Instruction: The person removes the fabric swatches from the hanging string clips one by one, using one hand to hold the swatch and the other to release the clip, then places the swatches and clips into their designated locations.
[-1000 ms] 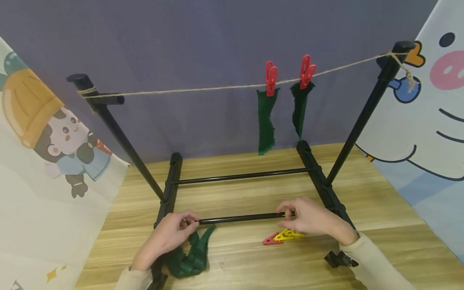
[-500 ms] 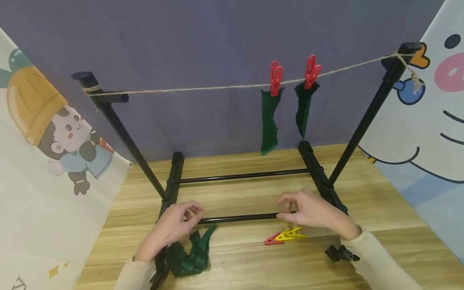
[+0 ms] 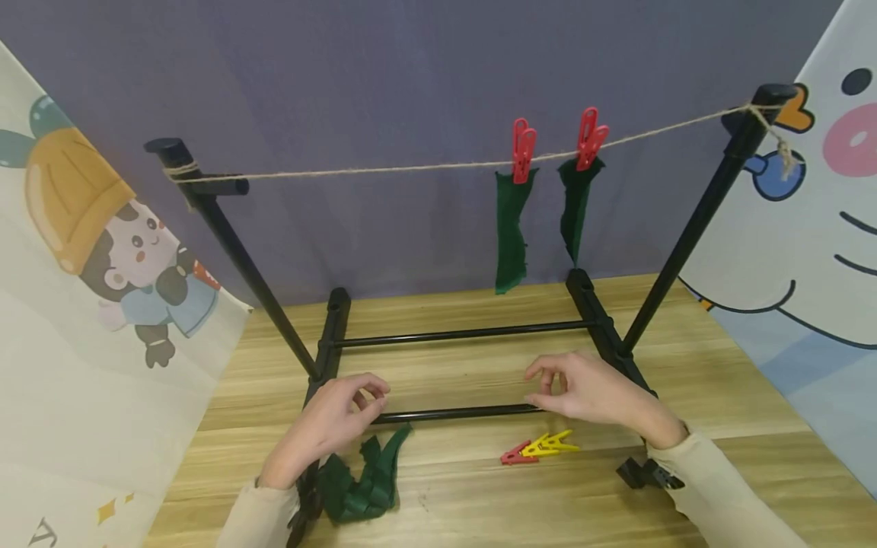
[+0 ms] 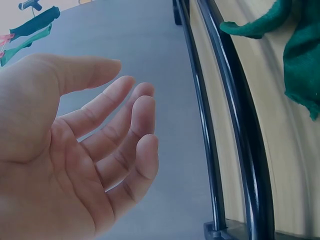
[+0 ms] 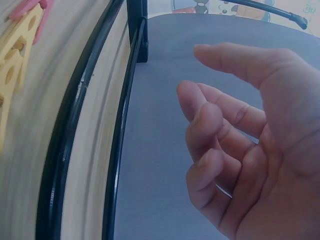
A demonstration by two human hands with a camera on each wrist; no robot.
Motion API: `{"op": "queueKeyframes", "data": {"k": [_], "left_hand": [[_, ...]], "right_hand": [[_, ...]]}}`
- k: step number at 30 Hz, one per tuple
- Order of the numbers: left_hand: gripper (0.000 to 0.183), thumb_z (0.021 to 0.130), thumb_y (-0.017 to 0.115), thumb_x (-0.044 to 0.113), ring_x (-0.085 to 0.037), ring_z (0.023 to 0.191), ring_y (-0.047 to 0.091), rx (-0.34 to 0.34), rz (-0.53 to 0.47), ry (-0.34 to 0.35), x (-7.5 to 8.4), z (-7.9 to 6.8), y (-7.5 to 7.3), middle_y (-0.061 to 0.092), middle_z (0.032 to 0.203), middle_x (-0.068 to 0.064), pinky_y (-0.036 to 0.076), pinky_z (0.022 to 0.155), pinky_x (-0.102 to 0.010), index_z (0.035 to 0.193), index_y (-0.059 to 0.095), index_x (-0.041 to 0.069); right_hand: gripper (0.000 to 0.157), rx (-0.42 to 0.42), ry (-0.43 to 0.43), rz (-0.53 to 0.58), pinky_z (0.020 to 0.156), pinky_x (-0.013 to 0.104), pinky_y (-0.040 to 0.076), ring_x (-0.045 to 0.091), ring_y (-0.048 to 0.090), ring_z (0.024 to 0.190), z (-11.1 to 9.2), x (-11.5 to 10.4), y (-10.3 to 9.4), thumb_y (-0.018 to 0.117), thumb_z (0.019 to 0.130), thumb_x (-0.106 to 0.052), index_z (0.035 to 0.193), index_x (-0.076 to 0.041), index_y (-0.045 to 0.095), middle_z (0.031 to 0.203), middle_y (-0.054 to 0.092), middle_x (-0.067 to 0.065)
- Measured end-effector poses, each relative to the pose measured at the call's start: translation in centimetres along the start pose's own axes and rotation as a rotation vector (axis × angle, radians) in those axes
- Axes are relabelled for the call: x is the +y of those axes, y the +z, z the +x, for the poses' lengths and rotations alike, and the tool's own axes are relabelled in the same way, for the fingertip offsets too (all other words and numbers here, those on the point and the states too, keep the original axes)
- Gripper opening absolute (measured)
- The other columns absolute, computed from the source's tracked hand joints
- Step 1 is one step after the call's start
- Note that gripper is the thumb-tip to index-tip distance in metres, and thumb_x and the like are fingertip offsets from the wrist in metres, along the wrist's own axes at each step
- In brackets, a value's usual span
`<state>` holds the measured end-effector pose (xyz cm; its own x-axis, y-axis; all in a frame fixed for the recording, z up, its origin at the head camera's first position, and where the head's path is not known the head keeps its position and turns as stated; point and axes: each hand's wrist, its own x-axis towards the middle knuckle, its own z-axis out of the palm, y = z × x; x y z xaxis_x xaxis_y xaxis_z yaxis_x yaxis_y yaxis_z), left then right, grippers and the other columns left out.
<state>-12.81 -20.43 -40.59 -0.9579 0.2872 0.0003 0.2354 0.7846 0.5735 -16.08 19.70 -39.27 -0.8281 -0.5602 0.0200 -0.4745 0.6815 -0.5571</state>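
My left hand (image 3: 334,421) hovers with loosely bent fingers by the left end of the near black crossbar (image 3: 459,413), holding nothing. Just below it on the table lies a crumpled heap of dark green cloth strips (image 3: 363,483). My right hand (image 3: 585,388) is over the crossbar's right end, its fingers relaxed and bare in the right wrist view too. In front of that hand lie a red clothespin (image 3: 515,454) and yellow clothespins (image 3: 550,444). Two green cloth strips, a left one (image 3: 511,236) and a right one (image 3: 575,209), hang from a string, each under a red clothespin.
The string (image 3: 384,169) runs between a left black post (image 3: 250,270) and a right black post (image 3: 692,236). A far crossbar (image 3: 466,333) joins the rack's feet. A grey backdrop stands behind, with printed cartoon panels at both sides of the wooden table (image 3: 479,502).
Both hands have risen slightly, away from the cloth heap and the clothespins. The head view has shifted a little; the hanging strips and the things on the table stay put.
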Motion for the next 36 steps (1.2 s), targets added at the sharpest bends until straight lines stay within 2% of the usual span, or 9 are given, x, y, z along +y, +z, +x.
{"op": "queueKeyframes", "data": {"k": [5, 12, 16, 22, 29, 36], "left_hand": [[0.015, 0.099, 0.068, 0.029, -0.003, 0.085, 0.063, -0.003, -0.008, 0.012, 0.4, 0.3, 0.0, 0.072, 0.106, 0.014, 0.050, 0.068, -0.025, 0.113, 0.072, 0.030], [0.014, 0.099, 0.068, 0.030, -0.003, 0.085, 0.063, 0.005, 0.001, 0.019, 0.7, 0.6, -0.2, 0.071, 0.104, 0.015, 0.050, 0.066, -0.025, 0.112, 0.072, 0.032], [0.014, 0.099, 0.067, 0.031, -0.003, 0.086, 0.062, 0.007, -0.002, 0.015, 1.1, 0.9, -0.3, 0.071, 0.104, 0.017, 0.049, 0.065, -0.026, 0.112, 0.071, 0.034], [0.014, 0.099, 0.067, 0.032, -0.003, 0.085, 0.062, 0.022, -0.007, 0.036, 1.7, 1.5, -0.6, 0.071, 0.103, 0.020, 0.049, 0.065, -0.026, 0.112, 0.071, 0.035], [0.014, 0.099, 0.066, 0.035, -0.003, 0.086, 0.062, 0.020, -0.020, 0.045, 2.4, 2.2, -0.8, 0.070, 0.100, 0.020, 0.049, 0.064, -0.027, 0.112, 0.070, 0.036], [0.014, 0.100, 0.065, 0.038, -0.004, 0.088, 0.062, -0.002, -0.044, 0.034, 3.1, 2.9, -0.8, 0.069, 0.102, 0.021, 0.050, 0.066, -0.028, 0.113, 0.070, 0.038]], "right_hand": [[0.027, 0.018, -0.028, -0.032, 0.050, 0.022, 0.042, 0.000, 0.048, 0.051, 0.3, -0.3, -0.5, 0.077, 0.091, -0.038, 0.112, -0.021, 0.072, 0.079, 0.065, -0.021], [0.032, 0.017, -0.043, -0.047, 0.052, 0.021, 0.045, 0.000, 0.051, 0.051, 0.8, -0.6, -0.8, 0.074, 0.092, -0.045, 0.113, -0.021, 0.072, 0.080, 0.067, -0.020], [0.029, 0.022, -0.033, -0.057, 0.054, 0.022, 0.045, 0.000, 0.052, 0.052, 0.9, -1.1, -1.3, 0.075, 0.093, -0.040, 0.114, -0.020, 0.073, 0.081, 0.067, -0.019], [0.025, 0.062, -0.075, -0.099, 0.058, 0.020, 0.048, 0.000, 0.054, 0.052, 1.2, -1.7, -2.3, 0.075, 0.092, -0.036, 0.112, -0.021, 0.074, 0.081, 0.067, -0.019], [0.021, 0.106, -0.069, -0.135, 0.050, 0.021, 0.045, -0.003, 0.050, 0.049, 1.5, -2.1, -3.1, 0.075, 0.093, -0.035, 0.110, -0.023, 0.075, 0.080, 0.067, -0.020], [0.019, 0.143, -0.077, -0.146, 0.049, 0.022, 0.044, -0.001, 0.051, 0.050, 1.7, -2.5, -3.8, 0.076, 0.092, -0.034, 0.107, -0.024, 0.076, 0.080, 0.068, -0.019]]}}
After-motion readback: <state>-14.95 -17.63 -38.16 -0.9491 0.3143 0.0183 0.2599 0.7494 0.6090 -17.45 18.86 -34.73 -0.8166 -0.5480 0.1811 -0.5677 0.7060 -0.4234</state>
